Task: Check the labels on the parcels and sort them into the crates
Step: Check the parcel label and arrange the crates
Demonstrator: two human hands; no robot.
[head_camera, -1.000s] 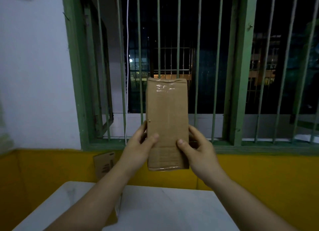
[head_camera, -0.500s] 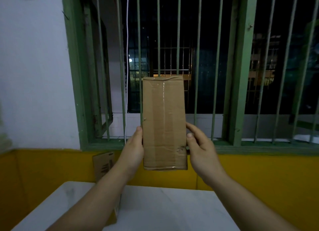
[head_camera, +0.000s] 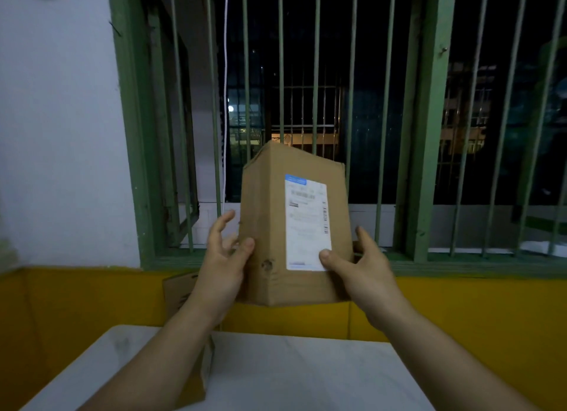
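Both hands hold a cardboard parcel (head_camera: 276,226) upright in the air above a white bench (head_camera: 291,377). The left hand (head_camera: 222,266) steadies the parcel's left side, thumb pressed to the near face and fingers spread, partly lifted off the cardboard. The right hand (head_camera: 365,272) grips the lower right corner, thumb resting on the bottom edge of a white shipping label (head_camera: 306,223) and fingers wrapped round behind. The parcel is turned so that 1 vertical edge points toward the camera; the label, topped with a blue strip, sits on its right-hand face, and its print is too blurred to read. A dark scuff marks the cardboard near the left thumb. A second cardboard box (head_camera: 181,288) stands at the bench's far left edge, partly hidden by the left forearm. Behind the bench runs a yellow lower wall (head_camera: 460,312), with white wall (head_camera: 58,134) above at left. Beyond, a green-framed window with vertical green bars (head_camera: 316,73) looks out on darkness, a lit building showing outside.
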